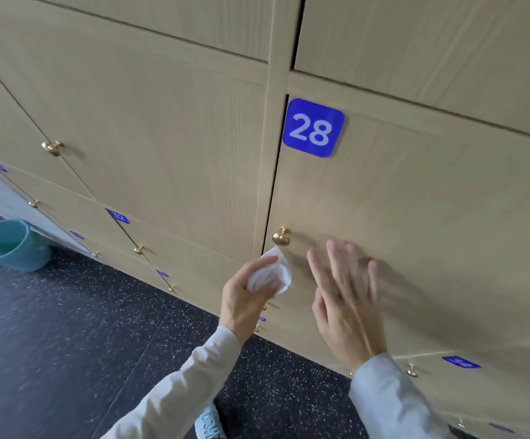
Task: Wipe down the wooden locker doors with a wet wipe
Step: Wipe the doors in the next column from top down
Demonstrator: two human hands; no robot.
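A crumpled white wet wipe (271, 274) sat bunched just below the brass knob of the pale wooden locker door (415, 223) numbered 28.

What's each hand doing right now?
Left hand: grips the white wet wipe.
Right hand: open, fingers straight, holding nothing.

Pale grey long sleeves (194, 375), bare hands, light-blue shoe (208, 423)
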